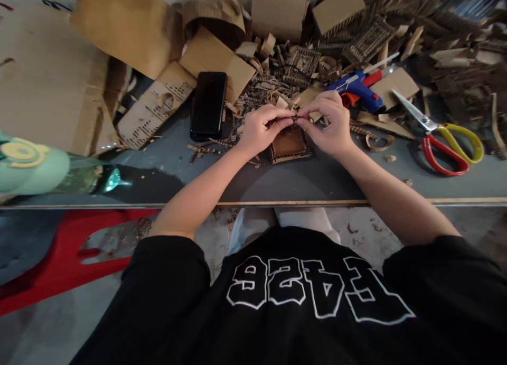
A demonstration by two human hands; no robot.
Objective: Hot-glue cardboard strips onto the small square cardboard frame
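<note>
Head view, looking down on a grey worktop (301,180). The left hand (259,130) and right hand (330,124) meet at mid-table, the fingers (277,123) of each curled and pressed together, pinching between them a small dark corrugated cardboard strip (295,119); the strip is largely hidden by the fingertips, and its exact shape cannot be told. Directly below the fingers, touching the worktop, lies a small square cardboard frame (289,144): brown, flat in the centre, with a ribbed, corrugated border. Left of the left fingers, a black smartphone (208,105) with a glossy rectangular face lies upright in the view, partly on a perforated cardboard offcut (152,109). Just beyond the right fingers, a blue hot-glue gun (358,87) with a red trigger rests among scraps. Well to the right of the fingers, scissors (443,138) lie open, steel blades with one red and one yellow loop handle. Beyond both hands, loose cardboard scraps (277,80), curled shavings and lattice-like pieces form a dense heap. At far left, a green glass bottle (93,177) lies near the table edge.
</note>
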